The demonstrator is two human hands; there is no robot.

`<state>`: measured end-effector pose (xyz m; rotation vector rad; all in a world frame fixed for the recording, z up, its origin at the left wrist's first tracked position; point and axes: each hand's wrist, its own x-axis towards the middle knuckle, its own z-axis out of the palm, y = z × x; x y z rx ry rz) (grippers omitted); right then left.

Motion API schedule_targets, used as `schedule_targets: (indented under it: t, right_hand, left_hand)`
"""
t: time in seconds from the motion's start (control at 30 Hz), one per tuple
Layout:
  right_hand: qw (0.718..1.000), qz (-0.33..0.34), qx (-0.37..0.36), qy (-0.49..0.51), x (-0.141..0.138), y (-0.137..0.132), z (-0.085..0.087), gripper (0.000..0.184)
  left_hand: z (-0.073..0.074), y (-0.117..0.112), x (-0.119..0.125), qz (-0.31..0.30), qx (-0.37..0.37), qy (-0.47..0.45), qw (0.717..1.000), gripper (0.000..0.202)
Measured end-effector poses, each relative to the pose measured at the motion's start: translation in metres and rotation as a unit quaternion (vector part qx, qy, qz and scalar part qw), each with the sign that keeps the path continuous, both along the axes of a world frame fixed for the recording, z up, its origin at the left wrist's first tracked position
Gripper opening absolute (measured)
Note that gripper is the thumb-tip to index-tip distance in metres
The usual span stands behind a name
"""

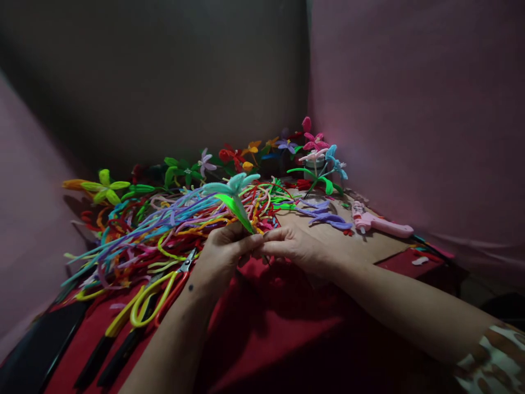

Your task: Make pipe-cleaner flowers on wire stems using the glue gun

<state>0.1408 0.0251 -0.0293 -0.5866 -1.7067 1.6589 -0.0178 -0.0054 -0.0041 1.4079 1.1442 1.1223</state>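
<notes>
A pale teal pipe-cleaner flower (234, 183) with a bright green leaf (238, 210) stands up from between my hands. My left hand (223, 249) is closed round the base of its stem. My right hand (293, 246) pinches the same stem from the right, fingertips touching those of the left. Both hands hover over a red cloth (266, 323). A heap of loose pipe cleaners (164, 227) in many colours lies just beyond and to the left of my hands.
Yellow-handled scissors (158, 298) lie left of my left wrist. A pink glue gun (379, 223) rests on brown cardboard (361, 243) at right, beside purple pipe-cleaner petals (326, 216). Finished flowers (314, 142) line the back; a yellow-green one (105, 189) sits far left. Pink walls close in.
</notes>
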Motion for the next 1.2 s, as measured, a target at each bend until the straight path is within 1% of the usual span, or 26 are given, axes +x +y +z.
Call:
schedule_targets:
  t: [0.1,0.2,0.27,0.37,0.47,0.53,0.63,0.73,0.8,0.87,0.93,1.0,1.07,1.13,1.2]
  right_hand:
    - [0.998,0.040,-0.016,-0.042,0.003,0.000,0.003,0.019]
    - [0.995,0.080,-0.008,-0.067,0.007,0.001,0.005,0.021]
    - [0.992,0.114,-0.005,-0.053,0.008,0.001,0.005,0.020]
    - [0.983,0.178,-0.019,-0.028,0.008,0.000,0.004,0.023]
    - [0.979,0.197,-0.019,-0.041,0.008,-0.002,0.006,0.027]
    - [0.982,0.181,-0.005,-0.047,0.008,-0.004,0.007,0.025]
    - [0.994,0.109,0.008,-0.029,0.008,-0.004,0.006,0.022]
    - [0.999,0.049,0.008,-0.022,0.006,-0.002,0.004,0.022]
    - [0.999,0.034,0.015,-0.030,0.004,-0.001,0.004,0.023]
    - [0.998,0.019,0.038,-0.039,0.002,0.001,0.004,0.022]
    - [0.997,0.010,0.061,-0.050,0.001,0.001,0.004,0.020]
    - [0.996,0.008,0.070,-0.052,0.002,0.002,0.005,0.018]
    - [0.997,0.011,0.059,-0.055,0.003,0.001,0.006,0.019]
    - [0.998,0.022,0.041,-0.052,0.004,0.001,0.006,0.021]
    - [0.998,0.052,0.010,-0.032,0.004,0.001,0.005,0.022]
  left_hand:
    - [0.003,-0.001,-0.003,-0.005,-0.032,0.005,0.999,0.014]
    - [0.005,-0.002,-0.010,-0.031,-0.056,0.002,0.998,0.016]
    - [0.006,-0.005,-0.013,-0.066,-0.061,-0.001,0.996,0.018]
    - [0.008,-0.009,-0.016,-0.135,-0.060,-0.007,0.989,0.017]
    - [0.009,-0.011,-0.016,-0.173,-0.044,-0.013,0.984,0.014]
    - [0.008,-0.010,-0.016,-0.182,-0.030,-0.021,0.983,0.011]
    - [0.005,-0.006,-0.014,-0.167,-0.017,-0.023,0.986,0.014]
    - [0.002,-0.001,-0.009,-0.104,-0.011,0.003,0.994,0.016]
    - [0.002,-0.001,-0.004,-0.063,-0.004,0.017,0.998,0.015]
    - [0.003,-0.001,0.000,-0.026,0.017,0.026,0.999,0.016]
    - [0.005,-0.002,0.001,-0.001,0.036,0.041,0.998,0.018]
    - [0.005,-0.002,-0.001,-0.004,0.031,0.059,0.998,0.017]
    - [0.005,-0.002,-0.005,-0.026,0.004,0.067,0.997,0.018]
    - [0.003,-0.001,-0.010,-0.044,-0.031,0.051,0.997,0.019]
    - [0.001,-0.001,-0.013,-0.060,-0.065,0.018,0.996,0.020]
